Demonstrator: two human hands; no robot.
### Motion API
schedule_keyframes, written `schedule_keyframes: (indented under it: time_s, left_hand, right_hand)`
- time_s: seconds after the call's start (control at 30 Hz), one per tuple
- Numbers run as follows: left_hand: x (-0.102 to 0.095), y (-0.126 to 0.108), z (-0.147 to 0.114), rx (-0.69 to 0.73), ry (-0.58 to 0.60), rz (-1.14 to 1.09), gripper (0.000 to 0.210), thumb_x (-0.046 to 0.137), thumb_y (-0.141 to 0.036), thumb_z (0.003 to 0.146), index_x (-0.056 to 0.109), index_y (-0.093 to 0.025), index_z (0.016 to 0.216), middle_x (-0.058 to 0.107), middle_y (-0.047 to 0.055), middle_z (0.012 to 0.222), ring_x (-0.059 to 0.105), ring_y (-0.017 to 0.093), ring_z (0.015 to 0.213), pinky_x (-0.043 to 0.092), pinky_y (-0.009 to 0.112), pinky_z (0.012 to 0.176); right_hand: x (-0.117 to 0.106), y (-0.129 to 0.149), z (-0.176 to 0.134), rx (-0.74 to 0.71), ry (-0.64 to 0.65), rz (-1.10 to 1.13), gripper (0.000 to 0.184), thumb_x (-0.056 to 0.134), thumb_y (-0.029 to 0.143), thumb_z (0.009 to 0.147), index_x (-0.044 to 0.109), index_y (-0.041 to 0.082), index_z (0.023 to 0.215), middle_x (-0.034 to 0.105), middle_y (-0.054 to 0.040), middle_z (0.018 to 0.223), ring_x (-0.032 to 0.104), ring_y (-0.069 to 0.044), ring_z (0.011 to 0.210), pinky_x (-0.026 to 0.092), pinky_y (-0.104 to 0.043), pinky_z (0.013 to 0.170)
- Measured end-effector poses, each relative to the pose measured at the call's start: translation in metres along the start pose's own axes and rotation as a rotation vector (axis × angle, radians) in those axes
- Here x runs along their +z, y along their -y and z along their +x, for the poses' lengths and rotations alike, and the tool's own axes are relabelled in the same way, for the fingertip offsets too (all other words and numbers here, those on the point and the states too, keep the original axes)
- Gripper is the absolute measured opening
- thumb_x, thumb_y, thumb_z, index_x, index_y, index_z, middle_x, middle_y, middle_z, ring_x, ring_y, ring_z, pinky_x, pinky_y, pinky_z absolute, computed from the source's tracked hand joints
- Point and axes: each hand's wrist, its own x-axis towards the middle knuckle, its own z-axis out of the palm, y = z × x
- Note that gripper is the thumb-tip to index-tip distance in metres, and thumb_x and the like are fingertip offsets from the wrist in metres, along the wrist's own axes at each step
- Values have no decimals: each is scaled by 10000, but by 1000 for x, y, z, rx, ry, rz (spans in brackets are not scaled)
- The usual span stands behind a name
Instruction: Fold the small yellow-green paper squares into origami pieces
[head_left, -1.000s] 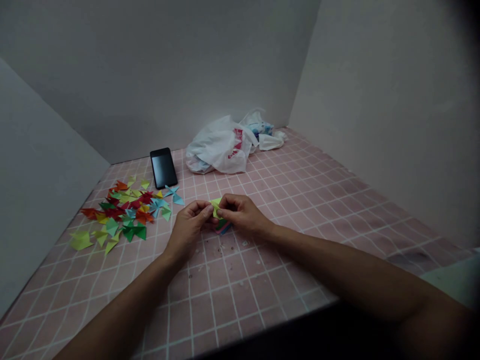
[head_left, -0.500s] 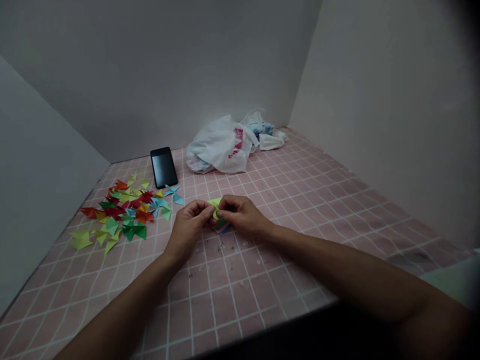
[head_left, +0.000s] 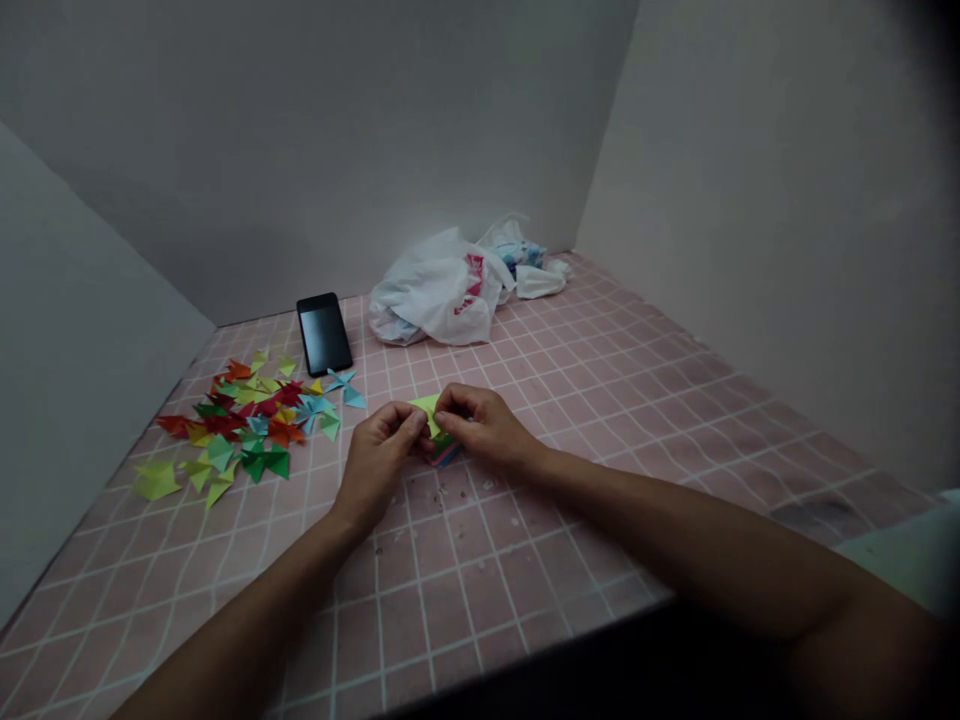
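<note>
A small yellow folded paper (head_left: 433,421) is pinched between my two hands, above a stack of coloured paper (head_left: 448,455) on the table. My left hand (head_left: 384,445) grips its left side between thumb and forefinger. On the other side, my right hand (head_left: 480,425) has its thumb and fingertips closed on the paper. The fingers hide much of the fold. To the left lies a loose pile of folded paper pieces (head_left: 259,405) in red, orange, yellow, green and light blue.
A black phone (head_left: 325,335) lies behind the paper pieces. White plastic bags (head_left: 439,290) are bunched against the back wall. The pink checked tablecloth (head_left: 465,570) has small scraps near my hands, and walls rise at the left, back and right.
My right thumb and fingers have shifted slightly on the yellow paper, and more of the yellow beneath shows. The whole view has moved a little.
</note>
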Motion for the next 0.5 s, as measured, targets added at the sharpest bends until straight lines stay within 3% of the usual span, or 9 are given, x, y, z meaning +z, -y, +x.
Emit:
schedule_keyframes:
  time_s: [0.5]
  left_hand:
    - [-1, 0, 0, -11, -5, 48, 238, 754, -376, 752, 651, -161, 763, 635, -9, 662, 613, 133, 592, 559, 262, 584]
  right_hand:
    - [2, 1, -2, -64, 1, -114, 128, 555, 183, 829, 532, 186, 702, 563, 18, 695, 499, -118, 665, 387, -256, 643]
